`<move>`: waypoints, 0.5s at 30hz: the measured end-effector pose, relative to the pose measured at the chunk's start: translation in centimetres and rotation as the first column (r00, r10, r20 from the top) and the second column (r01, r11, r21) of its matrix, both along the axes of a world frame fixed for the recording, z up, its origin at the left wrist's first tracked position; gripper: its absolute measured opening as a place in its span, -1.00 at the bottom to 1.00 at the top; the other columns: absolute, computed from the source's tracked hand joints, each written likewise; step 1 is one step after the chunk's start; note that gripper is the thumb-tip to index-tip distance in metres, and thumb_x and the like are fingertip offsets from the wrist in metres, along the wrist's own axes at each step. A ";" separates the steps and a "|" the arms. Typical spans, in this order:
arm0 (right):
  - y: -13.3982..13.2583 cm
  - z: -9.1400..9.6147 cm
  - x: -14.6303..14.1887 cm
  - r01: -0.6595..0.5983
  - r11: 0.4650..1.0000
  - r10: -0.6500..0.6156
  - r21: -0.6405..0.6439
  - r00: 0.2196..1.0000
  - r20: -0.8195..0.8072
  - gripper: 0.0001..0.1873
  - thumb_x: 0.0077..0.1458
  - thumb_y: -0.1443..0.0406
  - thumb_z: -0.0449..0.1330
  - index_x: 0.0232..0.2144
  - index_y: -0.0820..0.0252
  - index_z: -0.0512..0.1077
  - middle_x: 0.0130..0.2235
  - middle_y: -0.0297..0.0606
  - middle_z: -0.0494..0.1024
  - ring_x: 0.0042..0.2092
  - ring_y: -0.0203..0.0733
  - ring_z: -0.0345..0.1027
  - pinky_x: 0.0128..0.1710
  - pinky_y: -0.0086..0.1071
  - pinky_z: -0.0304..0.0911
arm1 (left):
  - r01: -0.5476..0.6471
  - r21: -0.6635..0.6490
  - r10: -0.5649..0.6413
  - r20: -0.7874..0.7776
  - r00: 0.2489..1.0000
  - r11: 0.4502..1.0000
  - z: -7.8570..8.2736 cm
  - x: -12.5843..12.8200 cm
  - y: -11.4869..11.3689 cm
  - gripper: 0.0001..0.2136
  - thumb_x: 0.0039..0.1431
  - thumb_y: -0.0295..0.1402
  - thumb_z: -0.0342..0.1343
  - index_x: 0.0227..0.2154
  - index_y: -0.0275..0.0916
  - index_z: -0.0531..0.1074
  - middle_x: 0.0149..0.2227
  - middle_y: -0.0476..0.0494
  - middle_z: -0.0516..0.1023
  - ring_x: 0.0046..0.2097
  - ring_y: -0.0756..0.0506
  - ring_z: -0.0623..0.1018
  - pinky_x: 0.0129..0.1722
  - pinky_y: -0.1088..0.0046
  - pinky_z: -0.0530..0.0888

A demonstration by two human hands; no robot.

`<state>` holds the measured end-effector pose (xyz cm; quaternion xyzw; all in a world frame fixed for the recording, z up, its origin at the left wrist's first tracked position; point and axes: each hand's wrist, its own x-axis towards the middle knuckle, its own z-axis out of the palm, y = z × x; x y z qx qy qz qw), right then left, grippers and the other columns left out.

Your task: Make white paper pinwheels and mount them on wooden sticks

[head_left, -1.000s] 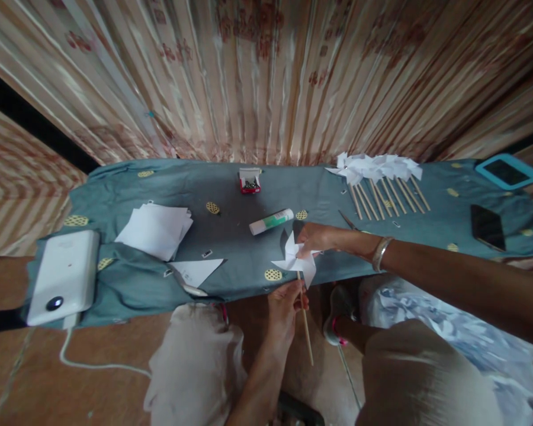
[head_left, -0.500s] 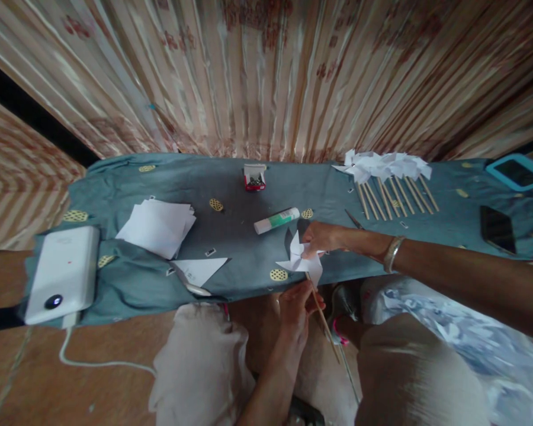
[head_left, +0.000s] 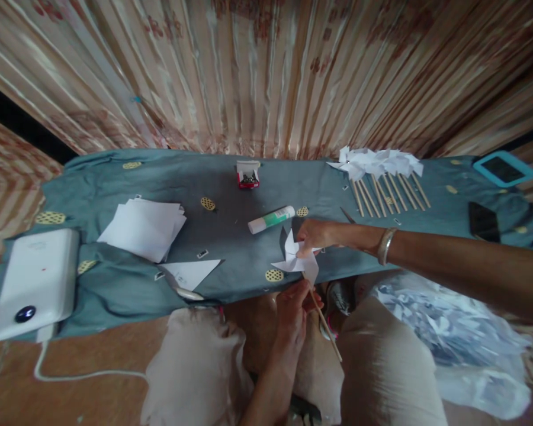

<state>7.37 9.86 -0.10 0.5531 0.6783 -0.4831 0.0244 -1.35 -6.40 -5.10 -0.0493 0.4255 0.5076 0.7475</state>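
Observation:
A white paper pinwheel (head_left: 292, 253) sits at the table's front edge, joined to a thin wooden stick (head_left: 329, 332) that slants down toward my lap. My left hand (head_left: 292, 313) is closed around the stick just below the paper. Above it, my right hand (head_left: 315, 238) pinches the pinwheel near its middle, with a bangle on the wrist; whatever lies under those fingertips is hidden. Just behind the pinwheel lies a glue stick (head_left: 271, 219) with a green and white label. A small red and white box (head_left: 247, 176) of dark metal pieces stands open farther back.
Several finished pinwheels (head_left: 377, 163) lie in a row at back right. Stacked white paper (head_left: 142, 228) and a folded paper triangle (head_left: 193, 273) are on the left, near a white power bank (head_left: 38, 284). A phone (head_left: 484, 222) and a blue-framed device (head_left: 504, 168) lie far right.
The view has shifted a little, so the table's contents sit slightly differently in frame. Both hands keep the same hold on the pinwheel and its stick.

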 end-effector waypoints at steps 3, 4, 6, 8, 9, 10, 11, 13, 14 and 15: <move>0.0 0.8 -0.6 -0.079 0.985 0.097 -0.156 0.990 0.105 -0.78 -0.13 0.45 0.34 -0.68 0.31 0.38 -0.67 -0.46 0.34 -0.62 -0.44 0.17 -0.66 -0.54 0.06 | 0.003 0.009 -0.003 -0.004 1.000 1.000 -0.1 0.0 0.0 -0.60 -0.43 -0.13 0.42 -0.62 -0.36 0.48 -0.65 -0.06 0.47 -0.58 0.02 0.44 -0.54 0.48 0.44; 0.1 1.0 -0.8 -0.084 0.981 0.106 -0.176 0.987 0.120 -0.75 -0.17 0.48 0.34 -0.72 0.31 0.37 -0.70 -0.47 0.31 -0.64 -0.45 0.13 -0.67 -0.53 0.00 | 0.001 0.011 -0.001 -0.001 1.000 1.000 -0.2 0.0 0.0 -0.61 -0.43 -0.13 0.42 -0.63 -0.36 0.47 -0.66 -0.05 0.47 -0.59 0.03 0.44 -0.54 0.48 0.44; 0.1 1.4 -1.1 -0.077 0.979 0.104 -0.189 0.985 0.136 -0.74 -0.19 0.50 0.32 -0.76 0.28 0.35 -0.72 -0.47 0.29 -0.64 -0.45 0.10 -0.66 -0.51 -0.03 | -0.002 0.011 0.002 0.007 1.000 1.000 -0.3 0.1 0.0 -0.61 -0.43 -0.13 0.42 -0.63 -0.35 0.47 -0.66 -0.04 0.47 -0.59 0.03 0.44 -0.55 0.48 0.44; 0.0 1.8 -1.3 -0.062 0.978 0.093 -0.201 0.985 0.147 -0.73 -0.19 0.50 0.31 -0.76 0.27 0.34 -0.72 -0.47 0.28 -0.63 -0.43 0.11 -0.64 -0.50 0.00 | -0.006 0.006 0.006 0.008 1.000 1.000 -0.3 0.1 0.0 -0.61 -0.43 -0.13 0.42 -0.62 -0.36 0.48 -0.65 -0.04 0.47 -0.59 0.03 0.44 -0.55 0.48 0.43; -0.1 1.9 -1.4 -0.055 0.976 0.088 -0.209 0.984 0.152 -0.74 -0.17 0.50 0.30 -0.75 0.27 0.34 -0.72 -0.48 0.28 -0.62 -0.43 0.12 -0.62 -0.49 0.03 | -0.009 0.001 0.009 0.004 1.000 1.000 -0.3 0.1 0.0 -0.60 -0.44 -0.13 0.43 -0.62 -0.36 0.48 -0.65 -0.05 0.47 -0.58 0.03 0.45 -0.55 0.48 0.43; -0.2 2.1 -1.4 -0.048 0.974 0.083 -0.220 0.984 0.155 -0.75 -0.15 0.50 0.30 -0.72 0.27 0.34 -0.70 -0.49 0.29 -0.61 -0.42 0.14 -0.60 -0.50 0.07 | -0.010 -0.004 0.010 0.000 1.000 1.000 -0.3 0.1 0.0 -0.60 -0.45 -0.13 0.43 -0.62 -0.36 0.48 -0.64 -0.05 0.47 -0.58 0.02 0.45 -0.55 0.48 0.43; -0.3 2.2 -1.5 -0.043 0.972 0.080 -0.232 0.985 0.154 -0.76 -0.10 0.48 0.29 -0.68 0.28 0.34 -0.68 -0.50 0.30 -0.60 -0.42 0.17 -0.58 -0.50 0.12 | -0.009 -0.008 0.009 -0.003 1.000 1.000 -0.2 0.1 0.0 -0.59 -0.46 -0.13 0.43 -0.61 -0.36 0.48 -0.64 -0.05 0.47 -0.58 0.02 0.45 -0.55 0.48 0.43; -0.5 2.6 -1.4 -0.035 0.967 0.072 -0.252 0.988 0.137 -0.79 -0.03 0.45 0.27 -0.62 0.29 0.35 -0.63 -0.51 0.32 -0.58 -0.43 0.20 -0.54 -0.50 0.18 | -0.003 -0.002 0.003 -0.001 1.000 1.000 -0.1 0.1 0.0 -0.59 -0.46 -0.13 0.43 -0.62 -0.36 0.47 -0.65 -0.06 0.46 -0.59 0.02 0.44 -0.56 0.49 0.41; -0.7 2.7 -1.3 -0.029 0.966 0.062 -0.258 0.991 0.121 -0.79 -0.02 0.44 0.27 -0.62 0.29 0.36 -0.63 -0.51 0.32 -0.57 -0.43 0.21 -0.53 -0.50 0.20 | -0.005 0.008 0.004 0.002 1.000 1.000 0.0 0.1 0.0 -0.60 -0.45 -0.14 0.43 -0.63 -0.36 0.46 -0.66 -0.06 0.46 -0.59 0.03 0.43 -0.56 0.50 0.40; -0.8 2.8 -1.2 -0.020 0.965 0.048 -0.261 0.994 0.100 -0.79 -0.05 0.44 0.27 -0.64 0.28 0.36 -0.63 -0.51 0.33 -0.57 -0.42 0.22 -0.51 -0.50 0.22 | -0.009 0.021 0.009 0.005 1.000 1.000 0.0 0.0 -0.1 -0.61 -0.44 -0.15 0.43 -0.63 -0.35 0.46 -0.67 -0.05 0.45 -0.60 0.04 0.42 -0.57 0.51 0.38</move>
